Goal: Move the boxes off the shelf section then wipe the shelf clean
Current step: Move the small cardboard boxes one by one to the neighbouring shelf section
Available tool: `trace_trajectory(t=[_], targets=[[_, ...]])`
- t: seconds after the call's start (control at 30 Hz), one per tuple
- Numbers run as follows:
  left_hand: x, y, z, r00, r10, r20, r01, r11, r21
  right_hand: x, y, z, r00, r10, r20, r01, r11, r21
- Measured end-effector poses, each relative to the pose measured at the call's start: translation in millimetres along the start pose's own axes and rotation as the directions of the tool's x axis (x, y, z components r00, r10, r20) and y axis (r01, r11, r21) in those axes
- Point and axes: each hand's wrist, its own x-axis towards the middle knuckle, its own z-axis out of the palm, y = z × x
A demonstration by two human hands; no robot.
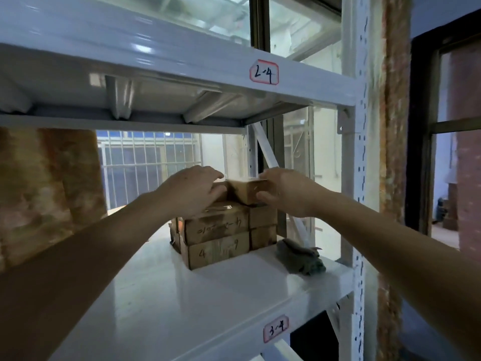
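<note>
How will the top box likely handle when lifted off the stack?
The top box looks like stiff cardboard, so it should keep its shape. It is small between both hands, so probably light. Lying loosely on the stack, it may slide.

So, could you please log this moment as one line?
both hands: left hand, right hand gripping small top cardboard box | stack on white metal shelf | grey rag unused

Both hands — left [194, 190], right [283, 191] — grip the top box [247, 190].
</note>
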Motion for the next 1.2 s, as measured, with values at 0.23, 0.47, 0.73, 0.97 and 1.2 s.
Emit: trace_trajectory(t=[0.23, 0.47, 0.73, 0.97, 1.2], targets=[[27.3, -44.4, 12.5, 0.98, -0.2, 0.002, 0.2, 0.979, 0.037, 78.0, 6.1, 2.8, 0.985, -0.169, 0.034, 0.17, 0.985, -0.038], [20.4, -74.3, 24.4, 0.923, -0.334, 0.191, 0.333, 0.942, 0.036, 145.1, -19.6, 25.3, 0.914, -0.246, 0.324, 0.278, 0.959, -0.057], [1.6, -81.9, 44.2, 0.892, -0.403, 0.203, 0.433, 0.892, -0.131, 176.3, -24.8, 48.6, 0.874, -0.192, 0.445, 0.26, 0.961, -0.095], [-11.7, -80.9, 46.7, 0.896, -0.429, 0.112, 0.443, 0.866, -0.232, 171.1, -24.5, 52.7, 0.898, -0.274, 0.345, 0.277, 0.96, 0.04], [-20.1, -69.7, 23.5, 0.918, -0.366, -0.15, 0.339, 0.923, -0.181, 136.8, -35.4, 24.1, 0.963, -0.232, 0.136, 0.217, 0.969, 0.114]])
